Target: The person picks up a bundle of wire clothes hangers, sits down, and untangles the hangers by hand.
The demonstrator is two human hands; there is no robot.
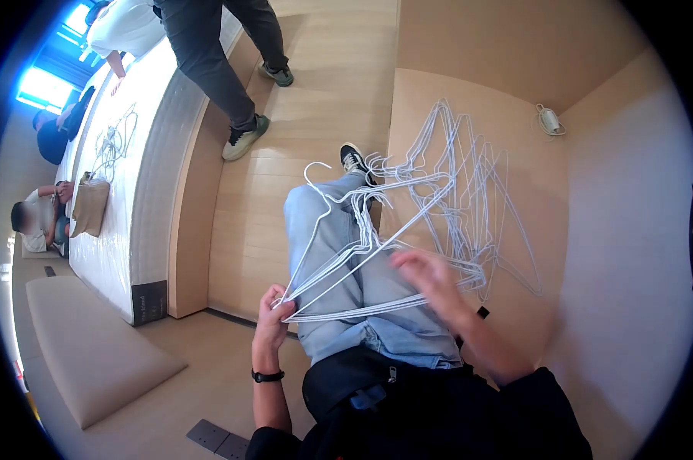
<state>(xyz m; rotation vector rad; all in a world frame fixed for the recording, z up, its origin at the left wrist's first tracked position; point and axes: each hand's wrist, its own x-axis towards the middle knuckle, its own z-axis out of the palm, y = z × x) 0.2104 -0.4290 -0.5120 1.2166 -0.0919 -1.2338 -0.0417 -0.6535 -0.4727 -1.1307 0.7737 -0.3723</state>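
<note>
Black clothing (454, 422) sits nearest my view. My left grip (273, 311) clasps white hangers (369, 311) at their corners — my blurred right grip's (429, 282) state I cannot tell.

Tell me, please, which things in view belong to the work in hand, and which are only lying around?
Part of the work:
held white hangers
left hand, gripping them
right hand, blurred, near them
heaped white hangers alongside

Just lying about:
white corded device
brown bag
beige padded panel

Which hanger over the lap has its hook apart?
The leftmost hanger, pinched in the left hand: its hook curves alone past the knee; the others' hooks bunch together.
</note>
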